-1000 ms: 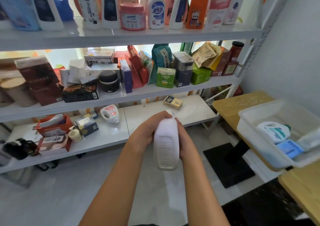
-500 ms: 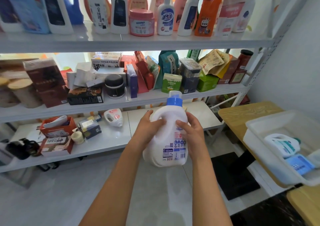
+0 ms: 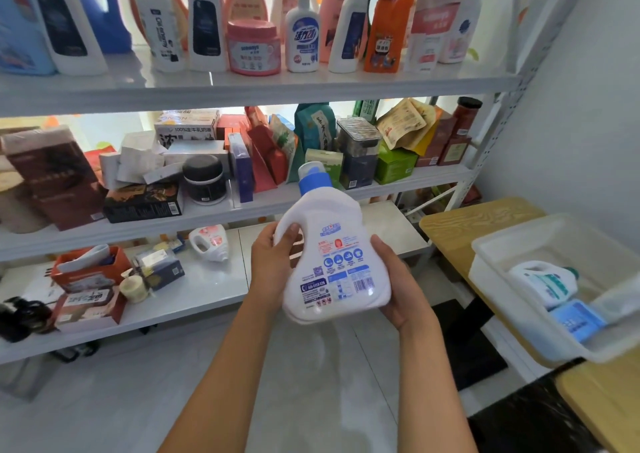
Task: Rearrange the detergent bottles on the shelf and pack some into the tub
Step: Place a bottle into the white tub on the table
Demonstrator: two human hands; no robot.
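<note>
A white detergent bottle (image 3: pixel 332 262) with a blue cap, held upright in mid-air in front of the shelf (image 3: pixel 242 88), its printed back label facing the camera. One second earlier the bottle was tipped so that only its base showed; half a second earlier it had been turned upright; it now sits slightly higher and tilted toward the viewer, which suggests the label is being read or the bottle checked before a place is chosen for it. The grip is two-handed: the left hand (image 3: pixel 273 269) curls around the handle side, thumb over the front edge near the handle opening, while the right hand (image 3: pixel 398 286) cups the lower right flank and base, fingers wrapped behind. The tub (image 3: pixel 502 279), on the wooden table (image 3: pixel 460 224) at the right, already holds a white bottle with teal markings (image 3: pixel 543 282) and a blue pack (image 3: pixel 575 321), and appears a little lower in view than before as the camera has tilted upward. The top shelf tier carries a row of standing bottles; another small white bottle (image 3: pixel 209 243) lies on the lowest tier. Whether the held bottle goes to shelf or tub is not yet evident.
</note>
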